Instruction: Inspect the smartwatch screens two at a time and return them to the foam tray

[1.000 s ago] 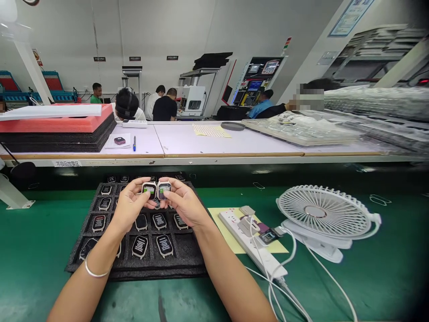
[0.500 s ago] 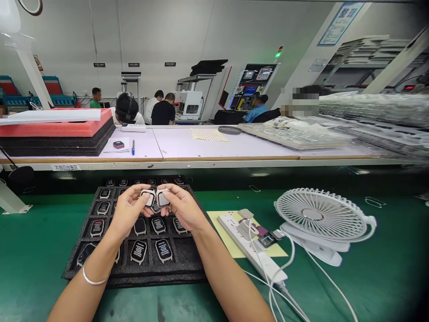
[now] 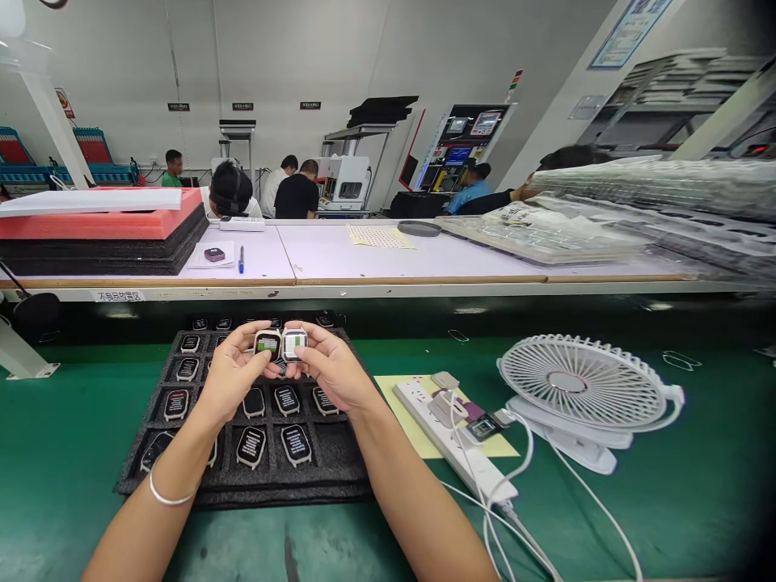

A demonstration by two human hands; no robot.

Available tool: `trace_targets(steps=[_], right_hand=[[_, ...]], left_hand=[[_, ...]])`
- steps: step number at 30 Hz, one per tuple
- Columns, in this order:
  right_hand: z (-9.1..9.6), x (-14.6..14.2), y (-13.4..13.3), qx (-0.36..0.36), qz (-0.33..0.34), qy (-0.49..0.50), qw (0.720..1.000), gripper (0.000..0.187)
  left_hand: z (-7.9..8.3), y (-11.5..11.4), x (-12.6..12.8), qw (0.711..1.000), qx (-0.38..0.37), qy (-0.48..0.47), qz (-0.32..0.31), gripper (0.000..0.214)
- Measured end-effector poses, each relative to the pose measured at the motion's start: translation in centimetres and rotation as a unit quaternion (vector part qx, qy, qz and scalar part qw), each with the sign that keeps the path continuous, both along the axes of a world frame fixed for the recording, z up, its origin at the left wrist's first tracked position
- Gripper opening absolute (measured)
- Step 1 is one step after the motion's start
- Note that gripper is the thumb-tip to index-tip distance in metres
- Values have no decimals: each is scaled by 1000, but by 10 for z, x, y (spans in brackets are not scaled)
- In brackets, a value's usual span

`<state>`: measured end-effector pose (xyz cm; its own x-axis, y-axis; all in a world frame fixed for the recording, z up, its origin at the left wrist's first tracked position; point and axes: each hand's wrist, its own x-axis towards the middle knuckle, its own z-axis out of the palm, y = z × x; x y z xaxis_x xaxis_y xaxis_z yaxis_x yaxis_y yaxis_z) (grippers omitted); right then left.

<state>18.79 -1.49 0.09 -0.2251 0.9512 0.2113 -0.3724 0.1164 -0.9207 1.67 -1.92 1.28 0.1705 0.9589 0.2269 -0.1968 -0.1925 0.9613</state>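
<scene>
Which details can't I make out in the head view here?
Head view: text on the watch in the left hand, too small.
Head view: part of the foam tray, hidden behind the left forearm.
Head view: the right forearm, cut off by the bottom edge.
Head view: middle wall sign, lettering too small.

Left watch's screen (image 3: pixel 267 343) went from pale to dark with green

An electronics factory workshop: smartwatches (image 3: pixel 296 444) sit in a compartmented foam tray (image 3: pixel 272 491), with workers (image 3: pixel 297 195) and a control panel (image 3: pixel 459 155) beyond the tray
</scene>
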Motion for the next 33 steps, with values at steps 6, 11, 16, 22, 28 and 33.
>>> trace_targets(steps=[6,11,16,22,28,33], right_hand=[[1,0,-1,2,-1,-1,1000,36],[2,-1,-2,-1,2,-3,1000,36],[3,-1,-3,-5,5,-7,1000,36],[3,-1,-2,-9,4,-2,1000,36],[1,1,-2,-2,6,-6,1000,36],[1,1,-1,1,10,-3,1000,36]], left_hand=[[0,0,0,1000,6,-3,-1,47],[0,0,0,1000,-8,-5,9,47],[1,0,-1,999,-34,-20,20,40],[3,-1,-1,999,-27,-18,5,46],[3,-3,0,1000,-19,2,11,48],[3,-3,-2,999,-22,-26,-10,45]])
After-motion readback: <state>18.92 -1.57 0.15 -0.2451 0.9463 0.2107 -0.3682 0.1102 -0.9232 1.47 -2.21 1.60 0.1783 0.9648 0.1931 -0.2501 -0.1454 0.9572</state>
